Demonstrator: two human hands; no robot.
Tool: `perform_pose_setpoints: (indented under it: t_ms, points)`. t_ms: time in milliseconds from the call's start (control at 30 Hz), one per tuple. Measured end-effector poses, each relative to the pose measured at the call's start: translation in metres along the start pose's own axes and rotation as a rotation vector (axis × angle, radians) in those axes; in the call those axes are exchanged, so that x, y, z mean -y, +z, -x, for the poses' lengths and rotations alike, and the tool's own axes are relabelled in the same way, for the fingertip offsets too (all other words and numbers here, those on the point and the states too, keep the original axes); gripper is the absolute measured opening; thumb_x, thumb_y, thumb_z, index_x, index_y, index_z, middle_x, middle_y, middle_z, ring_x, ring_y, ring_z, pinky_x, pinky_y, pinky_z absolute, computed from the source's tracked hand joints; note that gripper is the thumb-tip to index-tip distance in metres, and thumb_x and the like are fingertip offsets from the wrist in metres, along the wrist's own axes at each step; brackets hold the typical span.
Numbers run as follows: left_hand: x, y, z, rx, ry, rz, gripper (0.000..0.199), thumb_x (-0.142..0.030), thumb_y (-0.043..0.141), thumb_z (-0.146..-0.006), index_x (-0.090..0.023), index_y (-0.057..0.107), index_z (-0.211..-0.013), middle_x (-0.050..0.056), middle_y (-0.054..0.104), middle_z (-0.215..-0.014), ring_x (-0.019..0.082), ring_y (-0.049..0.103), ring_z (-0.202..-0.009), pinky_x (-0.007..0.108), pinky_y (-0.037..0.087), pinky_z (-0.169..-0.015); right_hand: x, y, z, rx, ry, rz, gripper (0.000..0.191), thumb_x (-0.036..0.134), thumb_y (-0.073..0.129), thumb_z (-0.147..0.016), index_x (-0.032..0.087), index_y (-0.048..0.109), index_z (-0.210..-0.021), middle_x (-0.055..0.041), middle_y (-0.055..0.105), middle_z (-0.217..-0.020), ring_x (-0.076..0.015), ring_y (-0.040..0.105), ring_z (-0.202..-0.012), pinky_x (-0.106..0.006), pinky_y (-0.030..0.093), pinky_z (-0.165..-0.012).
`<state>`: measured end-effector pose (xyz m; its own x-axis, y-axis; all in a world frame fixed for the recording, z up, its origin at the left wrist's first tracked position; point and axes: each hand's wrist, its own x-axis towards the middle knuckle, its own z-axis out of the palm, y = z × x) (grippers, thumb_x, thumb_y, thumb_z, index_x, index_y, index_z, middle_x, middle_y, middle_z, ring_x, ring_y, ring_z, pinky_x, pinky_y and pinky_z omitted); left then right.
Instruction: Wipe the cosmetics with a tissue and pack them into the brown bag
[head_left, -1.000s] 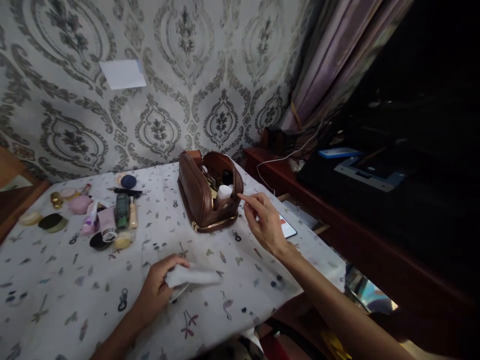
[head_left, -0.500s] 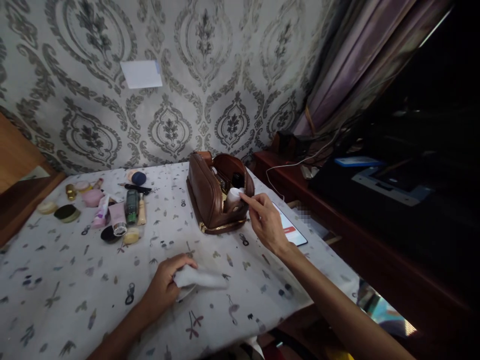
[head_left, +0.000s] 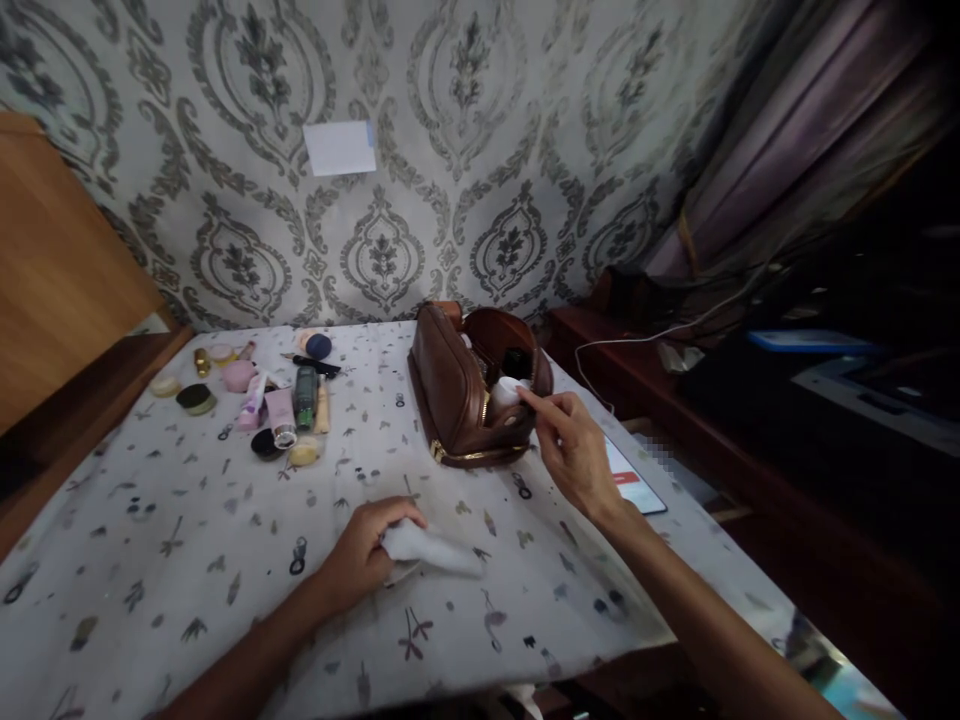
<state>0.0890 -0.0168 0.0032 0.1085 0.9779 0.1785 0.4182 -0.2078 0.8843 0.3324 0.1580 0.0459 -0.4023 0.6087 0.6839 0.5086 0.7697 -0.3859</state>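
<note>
My left hand [head_left: 373, 560] is closed around a crumpled white wipe [head_left: 427, 548], which hangs to the right just above the table. My right hand [head_left: 574, 450] reaches to the front right of a brown cosmetic bag [head_left: 450, 390], fingers closed at the edge of a white jar [head_left: 508, 390]. The jar sits at the bag's unzipped opening, its lower part hidden by the bag's wall. Inside the bag, a black-topped item [head_left: 516, 363] shows behind the jar.
To the left stand several cosmetics, among them a pink tube [head_left: 280, 412], a green bottle [head_left: 305, 395] and a dark-lidded jar [head_left: 196, 399]. A phone [head_left: 634, 480] lies under my right wrist. A dark red desk [head_left: 622, 370] with a cable [head_left: 660, 335] adjoins at right.
The view has swung left, so everything appears further right. The white jar sits slightly lower in the bag, with my right hand still at it. My left hand keeps the wipe.
</note>
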Motion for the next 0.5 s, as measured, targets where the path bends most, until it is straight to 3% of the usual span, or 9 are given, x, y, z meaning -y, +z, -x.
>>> perform_pose_setpoints:
  t_ms: [333,500]
  points:
    - [-0.008,-0.003,-0.002,-0.035,-0.124,0.089,0.02,-0.017,0.055,-0.063,-0.015,0.062,-0.081,0.0,0.06,-0.073,0.015,0.053,-0.068,0.023,0.036,-0.063,0.007,0.0,0.003,-0.046,0.062,-0.005,0.039,0.022,0.046,-0.093,0.021,0.064,-0.127,-0.005,0.054,-0.083,-0.0158,0.053,-0.069,-0.028,0.048,-0.057]
    - [-0.008,-0.022,0.002,-0.176,-0.148,0.026,0.008,-0.018,0.053,-0.063,-0.018,0.051,-0.07,-0.003,0.051,-0.064,0.014,0.049,-0.064,0.023,0.034,-0.059,0.029,-0.004,0.007,-0.117,0.14,-0.087,0.033,0.027,0.051,-0.093,0.019,0.064,-0.123,-0.006,0.057,-0.087,-0.0164,0.056,-0.073,-0.026,0.05,-0.055]
